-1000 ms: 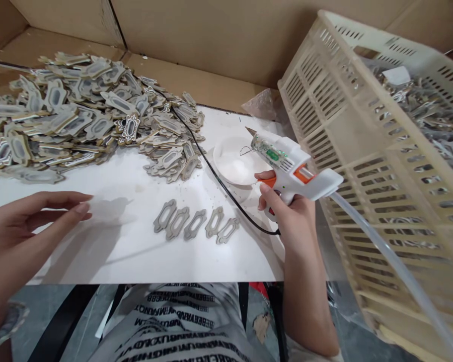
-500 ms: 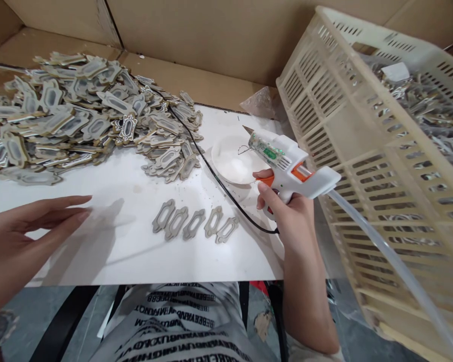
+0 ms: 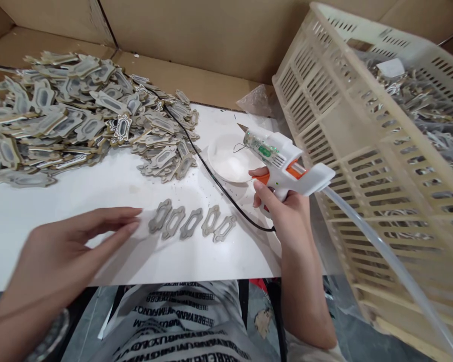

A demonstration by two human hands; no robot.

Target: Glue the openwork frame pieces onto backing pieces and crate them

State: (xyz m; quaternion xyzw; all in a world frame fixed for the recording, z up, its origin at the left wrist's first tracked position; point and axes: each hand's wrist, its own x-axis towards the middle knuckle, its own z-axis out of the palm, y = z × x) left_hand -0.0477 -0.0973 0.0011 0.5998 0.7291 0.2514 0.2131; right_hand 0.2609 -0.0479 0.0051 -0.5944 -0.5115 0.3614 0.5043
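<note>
My right hand [image 3: 283, 211] grips a white and orange glue gun [image 3: 283, 161], its nozzle pointing up and left over a white dish [image 3: 230, 163]. A clear glue stick [image 3: 385, 256] trails from the gun's back. My left hand [image 3: 68, 251] is flat and empty, fingers stretched toward a row of several grey frame-shaped cut-outs [image 3: 191, 221] lying on the white table [image 3: 109, 186]. Its fingertips stop just left of the first piece.
A large heap of similar ornate pieces [image 3: 79, 115] covers the table's back left. The gun's black cord [image 3: 211, 173] crosses the table. A cream slatted plastic crate [image 3: 377, 151] with more pieces stands at the right. Cardboard walls [image 3: 196, 40] rise behind.
My left hand has slid rightward across the table toward the row of cut-outs. The right hand with the glue gun has barely moved.
</note>
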